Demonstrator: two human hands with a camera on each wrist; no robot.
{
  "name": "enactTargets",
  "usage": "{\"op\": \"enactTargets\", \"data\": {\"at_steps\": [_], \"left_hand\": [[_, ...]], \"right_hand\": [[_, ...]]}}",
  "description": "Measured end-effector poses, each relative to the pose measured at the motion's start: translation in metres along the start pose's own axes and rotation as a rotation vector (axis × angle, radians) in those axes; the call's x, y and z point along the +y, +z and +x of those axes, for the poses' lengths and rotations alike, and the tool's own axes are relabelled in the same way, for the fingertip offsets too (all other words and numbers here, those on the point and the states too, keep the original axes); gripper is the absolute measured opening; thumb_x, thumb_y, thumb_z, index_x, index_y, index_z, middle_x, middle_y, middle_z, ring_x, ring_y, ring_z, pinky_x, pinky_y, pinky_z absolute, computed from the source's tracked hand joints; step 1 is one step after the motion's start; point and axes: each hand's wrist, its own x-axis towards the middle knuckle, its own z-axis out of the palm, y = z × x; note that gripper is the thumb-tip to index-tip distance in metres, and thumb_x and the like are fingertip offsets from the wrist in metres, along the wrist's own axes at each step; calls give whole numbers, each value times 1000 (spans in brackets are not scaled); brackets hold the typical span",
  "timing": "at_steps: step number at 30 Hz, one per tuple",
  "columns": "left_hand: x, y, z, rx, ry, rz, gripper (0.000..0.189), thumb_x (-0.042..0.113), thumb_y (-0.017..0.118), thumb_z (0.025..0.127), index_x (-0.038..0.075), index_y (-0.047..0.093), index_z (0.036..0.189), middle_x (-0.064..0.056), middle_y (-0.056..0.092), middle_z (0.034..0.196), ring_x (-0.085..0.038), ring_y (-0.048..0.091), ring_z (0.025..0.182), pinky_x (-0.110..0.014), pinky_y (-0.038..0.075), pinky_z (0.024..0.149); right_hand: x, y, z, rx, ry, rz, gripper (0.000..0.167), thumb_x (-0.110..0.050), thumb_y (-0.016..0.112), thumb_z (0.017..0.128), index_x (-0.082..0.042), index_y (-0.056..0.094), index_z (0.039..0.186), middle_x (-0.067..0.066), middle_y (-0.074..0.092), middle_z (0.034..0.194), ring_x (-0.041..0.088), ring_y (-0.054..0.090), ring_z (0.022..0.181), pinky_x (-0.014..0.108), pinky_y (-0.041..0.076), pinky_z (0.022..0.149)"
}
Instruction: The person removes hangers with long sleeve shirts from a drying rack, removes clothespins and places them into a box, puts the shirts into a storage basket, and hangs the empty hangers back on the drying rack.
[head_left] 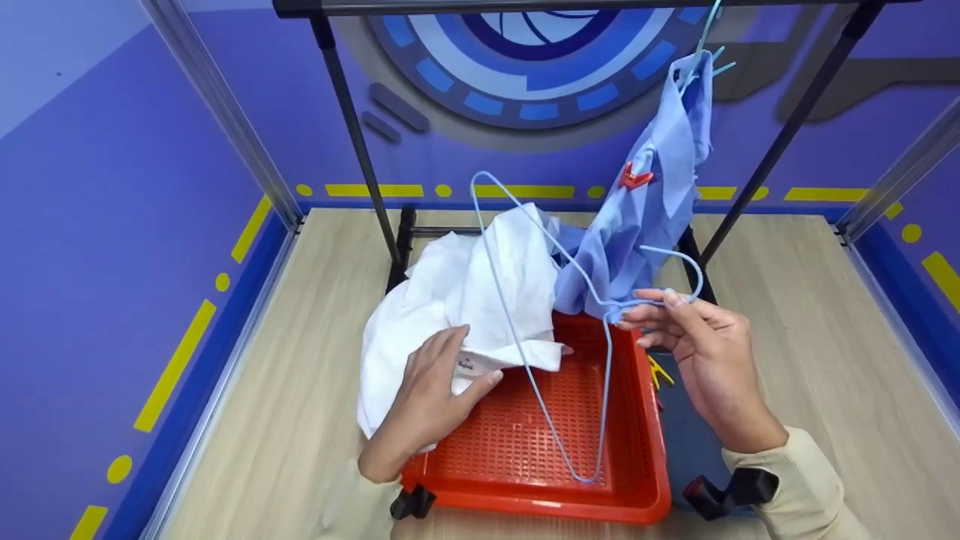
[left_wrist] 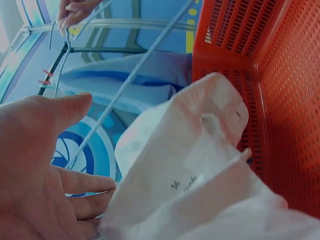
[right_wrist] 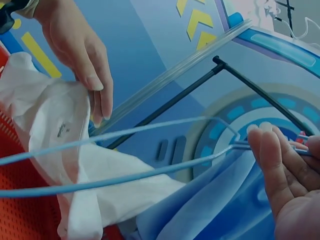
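Note:
In the head view my right hand (head_left: 712, 352) pinches a light blue wire hanger (head_left: 499, 277) near its hook, between thumb and fingers. The hanger's triangle hangs in front of a white garment (head_left: 427, 315) and over a red basket (head_left: 525, 495). My left hand (head_left: 431, 394) lies against the white garment with fingers extended and thumb apart. The left wrist view shows this hand's fingertips at the edge of the white cloth (left_wrist: 165, 165), which bears small dark print. In the right wrist view the hanger wires (right_wrist: 125, 177) run left from the right hand (right_wrist: 295, 185).
A blue garment (head_left: 660, 165) with a red clothespin (head_left: 634, 177) hangs from the black rack (head_left: 352, 135) on a pale green hanger (head_left: 709, 30). A yellow clothespin (head_left: 658, 371) lies right of the basket, by a dark blue flat item (head_left: 694, 420). Purple walls surround the wooden surface.

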Motion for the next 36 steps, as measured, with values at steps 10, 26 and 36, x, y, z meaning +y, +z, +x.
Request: {"op": "enactTargets", "data": {"at_steps": [10,26,36], "left_hand": [[14,5,-1,-45,-5,-46,97,63,56,87,5,17,154,-6,41,150,-29,31,143,-50,18,118],[21,17,2,54,15,-113,131,67,72,69,3,-3,154,-7,45,145,-30,35,139,-52,17,117],[20,24,4,196,168,-84,113,42,78,77,-7,9,151,-2,54,121,-24,51,111,-52,32,106]], "right_hand": [[-14,24,-4,-61,-34,12,35,-5,39,103,20,52,123,22,71,106,30,70,98,32,58,77],[-29,48,-4,-97,-108,291,37,-3,29,104,16,47,131,23,67,118,33,64,112,35,54,88],[-31,52,-4,-86,-87,382,39,-5,29,105,16,44,134,24,65,121,34,63,114,36,52,90]]}}
